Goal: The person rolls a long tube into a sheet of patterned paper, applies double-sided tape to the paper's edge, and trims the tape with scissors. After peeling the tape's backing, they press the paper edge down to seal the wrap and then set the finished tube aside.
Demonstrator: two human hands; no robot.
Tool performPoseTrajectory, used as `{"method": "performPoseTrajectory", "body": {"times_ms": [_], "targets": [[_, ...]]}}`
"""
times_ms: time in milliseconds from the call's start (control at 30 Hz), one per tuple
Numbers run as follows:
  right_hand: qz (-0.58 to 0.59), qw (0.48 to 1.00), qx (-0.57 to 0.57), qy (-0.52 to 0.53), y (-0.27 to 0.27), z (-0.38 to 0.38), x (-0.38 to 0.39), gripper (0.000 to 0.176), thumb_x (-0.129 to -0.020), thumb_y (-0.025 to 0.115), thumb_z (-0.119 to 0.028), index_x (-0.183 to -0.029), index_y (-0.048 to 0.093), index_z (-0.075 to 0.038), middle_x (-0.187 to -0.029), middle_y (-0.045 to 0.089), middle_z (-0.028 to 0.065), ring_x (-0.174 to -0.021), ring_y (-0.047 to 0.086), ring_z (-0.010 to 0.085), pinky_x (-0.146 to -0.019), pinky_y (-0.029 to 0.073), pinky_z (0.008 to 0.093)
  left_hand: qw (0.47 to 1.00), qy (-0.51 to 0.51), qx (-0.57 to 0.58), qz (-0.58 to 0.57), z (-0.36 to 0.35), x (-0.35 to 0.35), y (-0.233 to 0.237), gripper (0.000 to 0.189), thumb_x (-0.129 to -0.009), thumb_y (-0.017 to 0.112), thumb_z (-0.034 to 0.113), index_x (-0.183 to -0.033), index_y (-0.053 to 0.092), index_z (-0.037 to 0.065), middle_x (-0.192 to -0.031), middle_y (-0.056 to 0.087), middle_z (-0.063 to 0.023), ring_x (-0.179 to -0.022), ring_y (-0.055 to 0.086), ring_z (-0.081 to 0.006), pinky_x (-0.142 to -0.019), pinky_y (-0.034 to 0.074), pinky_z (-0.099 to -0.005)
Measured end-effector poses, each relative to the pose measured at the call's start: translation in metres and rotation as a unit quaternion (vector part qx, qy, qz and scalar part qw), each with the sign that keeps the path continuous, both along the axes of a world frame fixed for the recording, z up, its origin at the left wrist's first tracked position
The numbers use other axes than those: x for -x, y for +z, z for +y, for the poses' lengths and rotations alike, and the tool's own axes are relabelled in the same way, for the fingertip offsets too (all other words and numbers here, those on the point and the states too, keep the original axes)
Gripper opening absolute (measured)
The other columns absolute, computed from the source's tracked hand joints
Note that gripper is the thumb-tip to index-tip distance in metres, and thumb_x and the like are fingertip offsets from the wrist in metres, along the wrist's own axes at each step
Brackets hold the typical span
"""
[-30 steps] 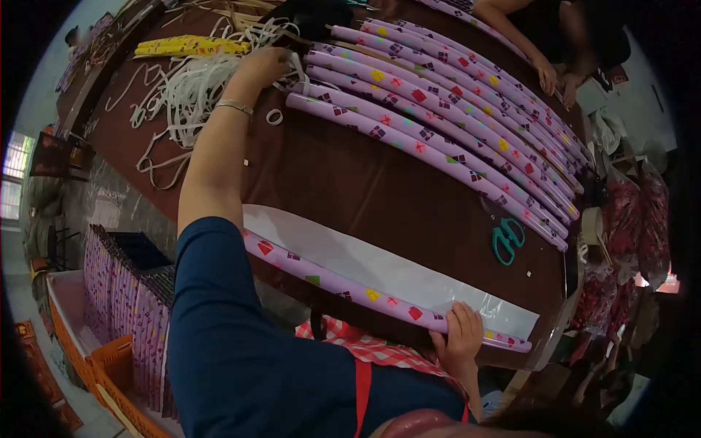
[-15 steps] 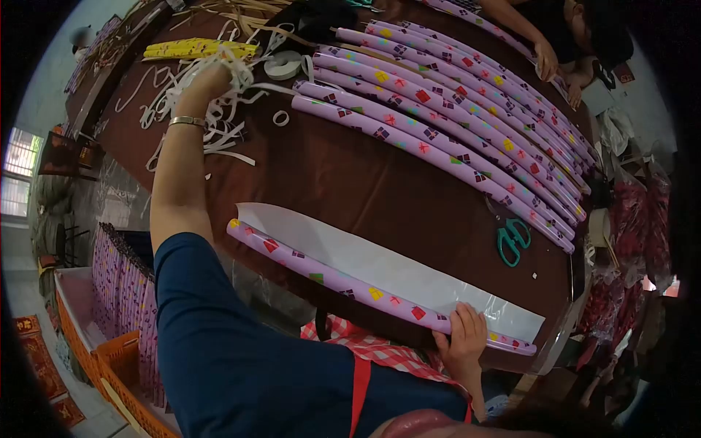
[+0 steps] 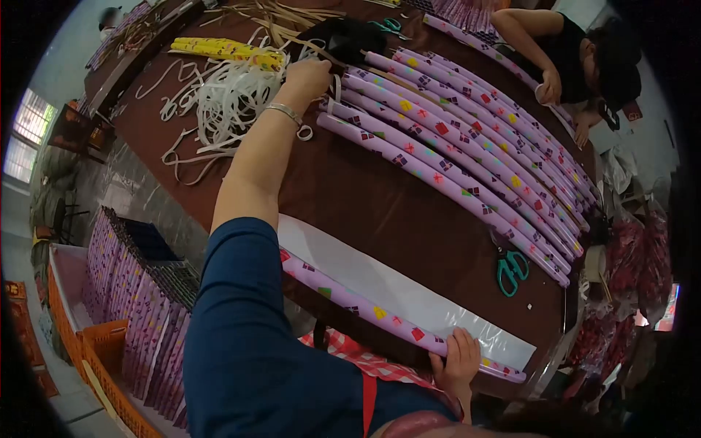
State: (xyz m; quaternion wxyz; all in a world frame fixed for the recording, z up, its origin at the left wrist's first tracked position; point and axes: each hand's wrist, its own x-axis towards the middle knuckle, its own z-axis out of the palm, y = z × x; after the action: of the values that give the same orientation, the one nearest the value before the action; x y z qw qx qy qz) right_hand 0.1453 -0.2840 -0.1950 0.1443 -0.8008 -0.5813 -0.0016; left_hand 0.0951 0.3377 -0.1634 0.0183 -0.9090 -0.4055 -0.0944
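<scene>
A lilac gift-patterned roll (image 3: 350, 303) lies along the near table edge, with a white sheet (image 3: 409, 292) spreading out behind it. My right hand (image 3: 458, 358) holds the roll near its right end, fingers together over it. My left hand (image 3: 309, 79) is stretched to the back left, fingers closed, beside a tangle of white strips (image 3: 230, 98); what it holds is hidden. A small white ring (image 3: 305, 133) lies just below that hand. Several finished-looking lilac rolls (image 3: 453, 171) lie side by side to its right.
Teal scissors (image 3: 512, 271) lie at the right, and another teal pair (image 3: 391, 27) at the back. Yellow patterned rolls (image 3: 226, 50) rest behind the strips. A co-worker's hand (image 3: 549, 87) touches a roll at the back right. An orange crate (image 3: 104, 350) of lilac rolls stands lower left.
My left hand has left the white strip tangle and moved right, over where the white tape roll lay. My right hand stays on the lilac roll. The view has shifted somewhat.
</scene>
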Motion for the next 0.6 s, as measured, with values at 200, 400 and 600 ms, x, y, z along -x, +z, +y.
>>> {"method": "performPoseTrajectory", "body": {"times_ms": [200,400,600], "targets": [[-0.006,1.000,-0.004,0.005,-0.005,-0.003,-0.002,0.047,-0.083,0.070,-0.032,-0.114,0.057,0.000,-0.124,0.058,0.0198,-0.117,0.055,0.0395,-0.101,0.037,0.0565,0.996,0.054,-0.002,0.072,0.010,0.019,-0.008,0.036,-0.087,0.061,0.036,-0.114,0.068,0.013,-0.122,0.063,-0.0104,-0.110,0.063,-0.0287,-0.089,0.052,-0.0414],[-0.008,1.000,-0.009,0.009,-0.007,-0.003,-0.002,0.047,-0.082,0.071,-0.032,-0.113,0.057,0.000,-0.123,0.058,0.0196,-0.116,0.055,0.0395,-0.101,0.037,0.0565,0.994,0.009,0.000,0.109,0.001,0.025,0.000,0.032,-0.086,0.061,0.035,-0.108,0.070,0.013,-0.119,0.060,-0.0152,-0.111,0.058,-0.0344,-0.092,0.050,-0.0444],[-0.004,1.000,-0.011,0.008,-0.004,-0.002,-0.001,0.046,-0.083,0.070,-0.033,-0.113,0.057,0.000,-0.122,0.058,0.0200,-0.116,0.055,0.0398,-0.100,0.037,0.0567,0.985,0.016,-0.048,0.164,0.001,0.021,-0.001,0.026,-0.088,0.058,0.025,-0.107,0.071,0.013,-0.119,0.062,-0.0124,-0.110,0.062,-0.0307,-0.089,0.051,-0.0455]]}}
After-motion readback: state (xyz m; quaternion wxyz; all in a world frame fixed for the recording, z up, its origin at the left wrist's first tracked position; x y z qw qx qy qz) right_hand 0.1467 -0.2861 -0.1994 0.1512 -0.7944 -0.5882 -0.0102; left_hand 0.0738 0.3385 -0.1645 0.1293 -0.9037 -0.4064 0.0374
